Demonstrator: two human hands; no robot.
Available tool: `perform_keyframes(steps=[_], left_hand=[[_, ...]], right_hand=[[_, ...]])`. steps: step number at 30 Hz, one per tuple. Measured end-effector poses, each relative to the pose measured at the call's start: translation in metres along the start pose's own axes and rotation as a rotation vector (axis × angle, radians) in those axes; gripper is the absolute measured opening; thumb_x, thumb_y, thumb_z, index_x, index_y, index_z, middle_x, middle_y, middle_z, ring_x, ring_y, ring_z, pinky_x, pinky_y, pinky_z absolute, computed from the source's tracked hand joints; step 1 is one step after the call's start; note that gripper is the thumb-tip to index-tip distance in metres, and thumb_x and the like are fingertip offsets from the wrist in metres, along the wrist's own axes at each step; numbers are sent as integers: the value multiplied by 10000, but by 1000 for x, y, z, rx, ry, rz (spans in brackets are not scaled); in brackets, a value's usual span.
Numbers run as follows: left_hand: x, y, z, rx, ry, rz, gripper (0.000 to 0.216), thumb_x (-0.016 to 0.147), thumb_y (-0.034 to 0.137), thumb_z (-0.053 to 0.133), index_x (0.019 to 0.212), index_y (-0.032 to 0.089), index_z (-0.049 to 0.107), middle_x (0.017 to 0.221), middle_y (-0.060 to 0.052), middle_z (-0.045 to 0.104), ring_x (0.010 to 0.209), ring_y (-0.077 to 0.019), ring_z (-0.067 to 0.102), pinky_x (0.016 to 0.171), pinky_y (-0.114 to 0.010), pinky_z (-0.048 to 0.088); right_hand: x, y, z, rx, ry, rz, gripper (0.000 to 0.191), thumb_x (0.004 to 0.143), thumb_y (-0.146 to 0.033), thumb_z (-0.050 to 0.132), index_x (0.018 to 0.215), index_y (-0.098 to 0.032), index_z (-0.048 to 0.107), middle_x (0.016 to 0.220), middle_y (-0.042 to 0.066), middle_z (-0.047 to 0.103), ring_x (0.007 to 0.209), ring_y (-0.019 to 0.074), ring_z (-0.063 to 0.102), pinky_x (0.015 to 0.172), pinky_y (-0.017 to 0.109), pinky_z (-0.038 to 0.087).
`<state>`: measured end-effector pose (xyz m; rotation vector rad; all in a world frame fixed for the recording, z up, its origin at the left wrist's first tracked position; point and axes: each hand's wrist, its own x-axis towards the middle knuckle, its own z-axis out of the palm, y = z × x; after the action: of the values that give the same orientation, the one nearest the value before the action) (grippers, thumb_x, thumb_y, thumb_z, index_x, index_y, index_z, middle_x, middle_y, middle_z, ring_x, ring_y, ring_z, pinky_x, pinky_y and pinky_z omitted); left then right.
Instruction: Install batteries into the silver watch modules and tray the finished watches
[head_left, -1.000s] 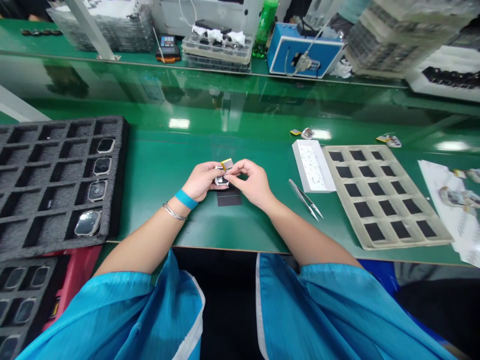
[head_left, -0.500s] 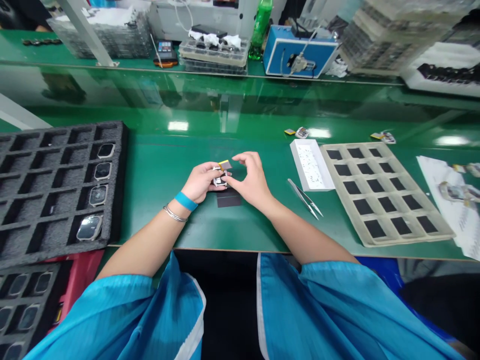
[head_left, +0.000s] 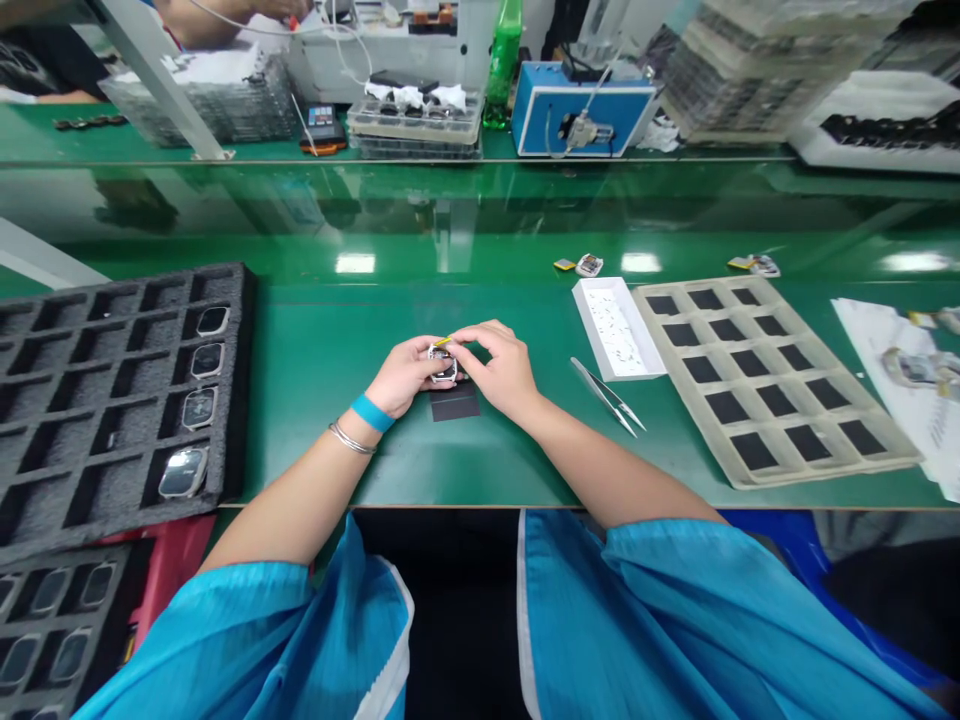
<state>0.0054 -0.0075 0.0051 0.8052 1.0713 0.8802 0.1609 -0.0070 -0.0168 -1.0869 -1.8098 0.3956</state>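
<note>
My left hand (head_left: 405, 372) is closed around a small silver watch case (head_left: 442, 364), held just above the green mat. A small yellow part (head_left: 442, 343) sits at the case's top edge. My right hand (head_left: 499, 366) has its fingers curled and its fingertips pressed onto the case and the yellow part. A dark square pad (head_left: 454, 404) lies on the mat right under both hands. Tweezers (head_left: 606, 394) lie on the mat to the right of my right hand.
A black foam tray (head_left: 112, 385) with several watch faces lies at left. At right are a white parts box (head_left: 616, 316) and a beige tray (head_left: 772, 385) of dark squares. Papers (head_left: 907, 375) are far right. A blue device (head_left: 581, 110) and stacked trays stand at the back.
My right hand opened away from the case half a second ago and has now closed back onto it. The yellow part is pressed lower against the case. The view shifted slightly.
</note>
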Motion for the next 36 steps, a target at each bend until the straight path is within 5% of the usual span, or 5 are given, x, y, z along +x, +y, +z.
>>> perform_keyframes(steps=[11, 18, 21, 25, 36], left_hand=[[2, 6, -8, -273, -26, -85, 277, 724, 54, 575, 965, 108, 699, 820, -53, 706, 742, -132, 681, 768, -285, 590], [3, 2, -10, -190, -96, 61, 339, 690, 90, 764, 1017, 143, 689, 892, -40, 727, 760, -125, 691, 728, -262, 594], [3, 0, -11, -120, -148, 120, 468, 632, 161, 846, 1071, 167, 684, 965, -60, 740, 838, -160, 708, 759, -279, 590], [2, -3, -10, -45, -161, 147, 522, 592, 267, 892, 1065, 163, 696, 983, -80, 748, 841, -173, 711, 773, -284, 582], [14, -5, -14, -58, -161, 135, 452, 605, 213, 880, 1015, 153, 699, 957, -88, 754, 843, -173, 719, 789, -288, 573]], right_hand=[[-4, -9, 1, -248, -187, -143, 245, 965, -204, 501, 961, -280, 734, 1047, 1, 756, 926, 192, 606, 1167, 537, 242], [-3, 2, -1, -36, -134, -30, 73, 871, -229, 644, 919, -240, 699, 1106, 67, 672, 1096, 222, 581, 1041, 467, 454], [-2, 12, 0, 271, -132, 195, 365, 763, -257, 733, 1110, -235, 619, 1243, 91, 596, 1142, 217, 591, 952, 414, 539], [-2, 18, 3, 636, -329, 383, 553, 736, -335, 744, 1241, -248, 537, 1148, 67, 684, 1015, 196, 680, 875, 375, 588], [-3, 18, 20, 645, -207, 419, 566, 695, -331, 751, 1218, -211, 568, 1146, 94, 716, 1011, 204, 707, 885, 357, 592]])
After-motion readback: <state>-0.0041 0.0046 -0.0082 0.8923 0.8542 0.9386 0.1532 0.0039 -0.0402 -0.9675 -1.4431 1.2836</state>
